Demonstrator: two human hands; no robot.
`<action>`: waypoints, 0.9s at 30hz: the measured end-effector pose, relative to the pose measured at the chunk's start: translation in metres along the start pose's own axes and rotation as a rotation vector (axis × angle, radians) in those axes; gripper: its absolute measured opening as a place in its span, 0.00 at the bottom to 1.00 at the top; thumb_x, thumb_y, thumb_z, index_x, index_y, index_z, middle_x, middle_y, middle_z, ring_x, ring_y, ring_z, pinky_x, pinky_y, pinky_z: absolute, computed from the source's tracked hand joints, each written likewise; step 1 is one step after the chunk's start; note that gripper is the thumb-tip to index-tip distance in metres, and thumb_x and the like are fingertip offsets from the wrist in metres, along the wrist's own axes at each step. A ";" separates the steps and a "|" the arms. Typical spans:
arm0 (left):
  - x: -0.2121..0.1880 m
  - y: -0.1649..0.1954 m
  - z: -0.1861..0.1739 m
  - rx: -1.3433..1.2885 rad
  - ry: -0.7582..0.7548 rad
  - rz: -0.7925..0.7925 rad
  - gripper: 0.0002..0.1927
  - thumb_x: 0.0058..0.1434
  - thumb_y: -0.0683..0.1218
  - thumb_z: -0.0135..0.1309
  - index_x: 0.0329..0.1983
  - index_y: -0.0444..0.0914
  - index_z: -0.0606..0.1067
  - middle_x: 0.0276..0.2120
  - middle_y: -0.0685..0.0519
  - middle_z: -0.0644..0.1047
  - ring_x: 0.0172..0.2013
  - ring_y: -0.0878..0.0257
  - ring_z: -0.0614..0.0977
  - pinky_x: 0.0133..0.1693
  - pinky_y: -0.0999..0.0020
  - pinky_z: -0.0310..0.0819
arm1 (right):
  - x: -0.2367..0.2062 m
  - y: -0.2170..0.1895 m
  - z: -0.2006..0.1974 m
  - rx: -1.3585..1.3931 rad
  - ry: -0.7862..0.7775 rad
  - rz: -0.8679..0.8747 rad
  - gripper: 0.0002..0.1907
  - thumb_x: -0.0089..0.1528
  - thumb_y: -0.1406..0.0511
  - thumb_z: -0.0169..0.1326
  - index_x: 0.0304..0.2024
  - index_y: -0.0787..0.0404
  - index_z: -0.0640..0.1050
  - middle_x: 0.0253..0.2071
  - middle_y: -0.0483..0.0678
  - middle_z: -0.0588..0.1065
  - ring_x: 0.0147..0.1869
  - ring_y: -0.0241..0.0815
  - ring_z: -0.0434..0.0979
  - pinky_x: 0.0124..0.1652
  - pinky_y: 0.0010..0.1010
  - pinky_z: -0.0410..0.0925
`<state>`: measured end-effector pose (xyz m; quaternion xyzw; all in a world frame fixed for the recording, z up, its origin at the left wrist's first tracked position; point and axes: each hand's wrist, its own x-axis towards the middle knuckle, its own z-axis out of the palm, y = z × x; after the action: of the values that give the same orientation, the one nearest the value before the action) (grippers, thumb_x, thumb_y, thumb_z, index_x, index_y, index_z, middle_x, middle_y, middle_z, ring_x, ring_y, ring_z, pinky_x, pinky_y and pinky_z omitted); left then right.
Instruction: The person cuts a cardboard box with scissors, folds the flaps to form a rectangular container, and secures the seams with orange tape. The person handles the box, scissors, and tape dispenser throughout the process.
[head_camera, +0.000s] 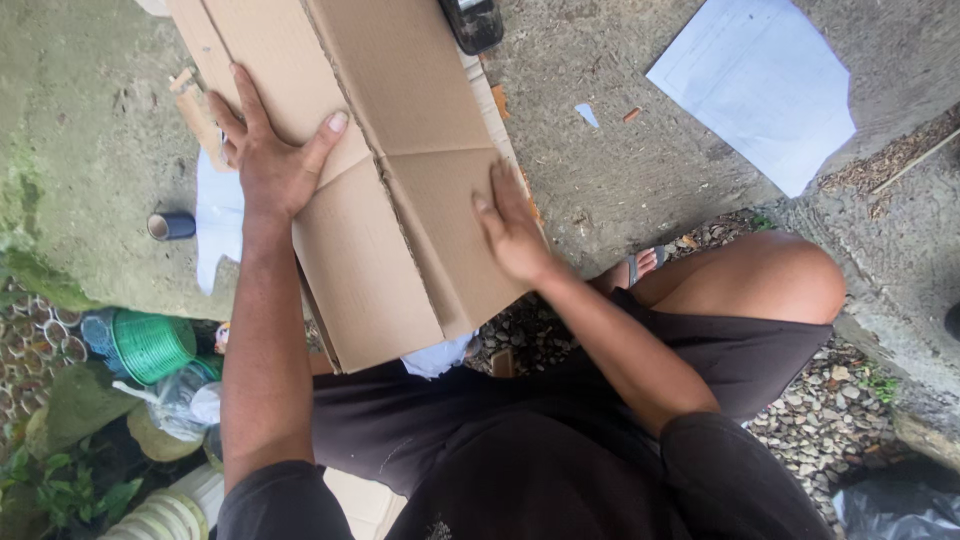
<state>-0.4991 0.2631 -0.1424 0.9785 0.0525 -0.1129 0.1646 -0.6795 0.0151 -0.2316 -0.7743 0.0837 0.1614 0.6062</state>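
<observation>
So the flattened cardboard box (385, 190) lay across the concrete slab (620, 170), its near end hanging over the person's lap. Left hand (268, 160) was pressed flat on the left flap, fingers spread wide, gripping nothing. Right hand (512, 232) rested edge-down by the crease, fingers straight and together.

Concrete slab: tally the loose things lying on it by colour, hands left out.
Brown: 1, the flattened cardboard sheet under the left hand and right hand.
White: 1, the paper sheet.
Dark blue: 1, the small tube.
Black: 1, the object at the top edge.
Total: 4
</observation>
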 end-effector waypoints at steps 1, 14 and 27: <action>0.000 -0.001 -0.001 -0.006 0.016 0.021 0.70 0.50 0.81 0.63 0.83 0.52 0.39 0.78 0.30 0.34 0.73 0.21 0.45 0.70 0.37 0.55 | -0.006 -0.016 0.002 0.003 -0.003 0.015 0.44 0.71 0.43 0.26 0.77 0.66 0.39 0.81 0.62 0.31 0.85 0.58 0.25 0.75 0.49 0.28; 0.002 -0.038 0.008 -0.008 0.039 0.177 0.68 0.59 0.77 0.65 0.86 0.50 0.37 0.79 0.28 0.33 0.78 0.29 0.49 0.77 0.46 0.56 | -0.054 -0.002 0.006 -0.085 0.048 -0.256 0.43 0.69 0.46 0.40 0.79 0.62 0.52 0.83 0.59 0.43 0.87 0.59 0.34 0.78 0.50 0.37; -0.001 0.002 -0.004 -0.019 0.080 0.130 0.71 0.54 0.80 0.66 0.85 0.46 0.39 0.78 0.26 0.34 0.75 0.21 0.46 0.74 0.38 0.49 | 0.000 0.008 0.005 -0.025 0.097 -0.068 0.42 0.71 0.47 0.40 0.76 0.68 0.49 0.80 0.63 0.42 0.85 0.55 0.34 0.76 0.43 0.37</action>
<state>-0.4990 0.2627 -0.1384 0.9820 -0.0034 -0.0623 0.1785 -0.6832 0.0181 -0.2404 -0.7912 0.0846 0.1038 0.5967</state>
